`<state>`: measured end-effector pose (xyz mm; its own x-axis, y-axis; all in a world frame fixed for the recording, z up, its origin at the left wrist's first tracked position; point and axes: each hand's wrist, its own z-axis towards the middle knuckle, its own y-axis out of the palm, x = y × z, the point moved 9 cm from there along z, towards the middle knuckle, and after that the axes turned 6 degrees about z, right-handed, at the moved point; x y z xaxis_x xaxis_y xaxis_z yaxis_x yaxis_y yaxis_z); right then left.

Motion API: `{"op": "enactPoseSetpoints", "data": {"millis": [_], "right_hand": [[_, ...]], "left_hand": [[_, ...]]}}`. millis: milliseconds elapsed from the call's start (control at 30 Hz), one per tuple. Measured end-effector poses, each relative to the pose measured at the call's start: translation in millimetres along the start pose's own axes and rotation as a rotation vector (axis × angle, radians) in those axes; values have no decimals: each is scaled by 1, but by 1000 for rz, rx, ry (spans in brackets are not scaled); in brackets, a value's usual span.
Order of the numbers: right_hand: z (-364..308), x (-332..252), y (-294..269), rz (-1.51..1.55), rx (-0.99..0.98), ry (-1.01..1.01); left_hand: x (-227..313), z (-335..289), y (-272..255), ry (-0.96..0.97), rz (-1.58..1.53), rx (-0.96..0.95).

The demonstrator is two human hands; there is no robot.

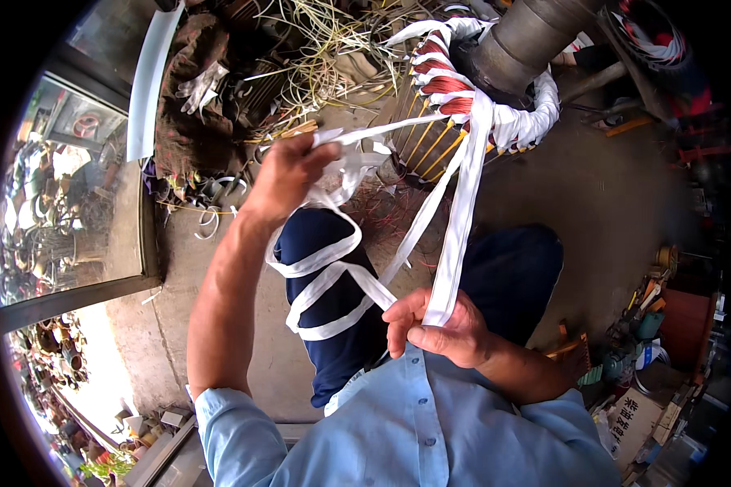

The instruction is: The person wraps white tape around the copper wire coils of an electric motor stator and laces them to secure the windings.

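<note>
In front of me stands a motor stator with red copper windings at its top, partly wrapped in white cloth tape. My left hand is closed on one stretch of the tape, which runs taut to the windings. Near my shirt, my right hand pinches another strip between thumb and fingers; that strip rises to the wrapped coil. Loose loops of tape hang over my left knee. A strip end dangles between my knees.
A thick dark metal cylinder rises within the stator's ring. Tangled wire lies behind at the left, beside a dark cloth with a glove. A glass door borders the left; a cardboard box and tools sit at right.
</note>
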<state>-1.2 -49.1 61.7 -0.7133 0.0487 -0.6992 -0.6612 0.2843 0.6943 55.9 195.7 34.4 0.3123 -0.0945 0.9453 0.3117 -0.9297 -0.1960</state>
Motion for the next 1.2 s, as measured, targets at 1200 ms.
{"op": "enactPoseSetpoints", "data": {"millis": [1200], "right_hand": [[-68, -60, 62, -729, -136, -335]], "left_hand": [[12, 21, 128, 75, 26, 10]]}}
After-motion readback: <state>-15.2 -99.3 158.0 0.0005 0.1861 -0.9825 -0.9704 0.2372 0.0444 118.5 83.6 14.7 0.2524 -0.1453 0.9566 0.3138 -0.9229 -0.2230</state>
